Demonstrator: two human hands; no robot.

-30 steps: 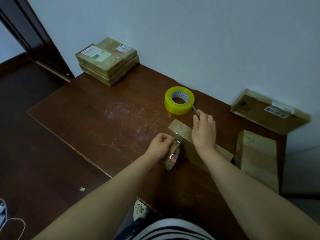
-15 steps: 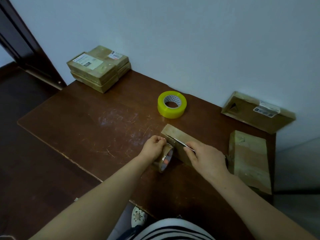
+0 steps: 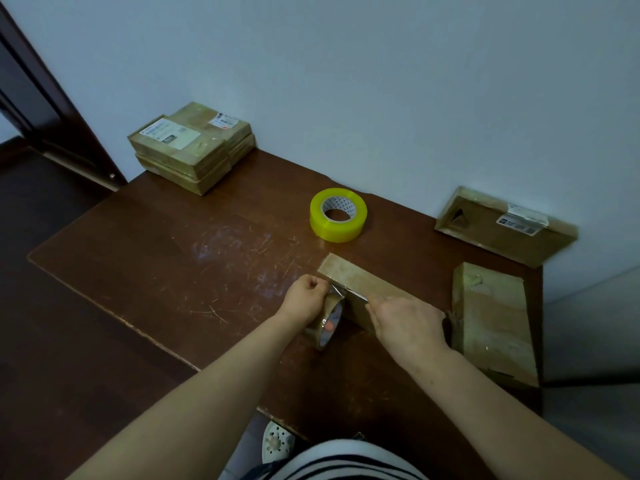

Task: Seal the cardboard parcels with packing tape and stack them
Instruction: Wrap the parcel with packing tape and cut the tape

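While left hand (image 3: 306, 296) fingers clamp tape roll (image 3: 328, 325) | right hand (image 3: 408, 323) fingers pinch blade (image 3: 349, 293) — against parcel (image 3: 360, 277)

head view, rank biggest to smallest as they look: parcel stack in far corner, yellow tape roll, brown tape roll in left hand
1. parcel stack
2. yellow tape roll
3. brown tape roll, seen edge-on and partly covered by the left hand, so less sure
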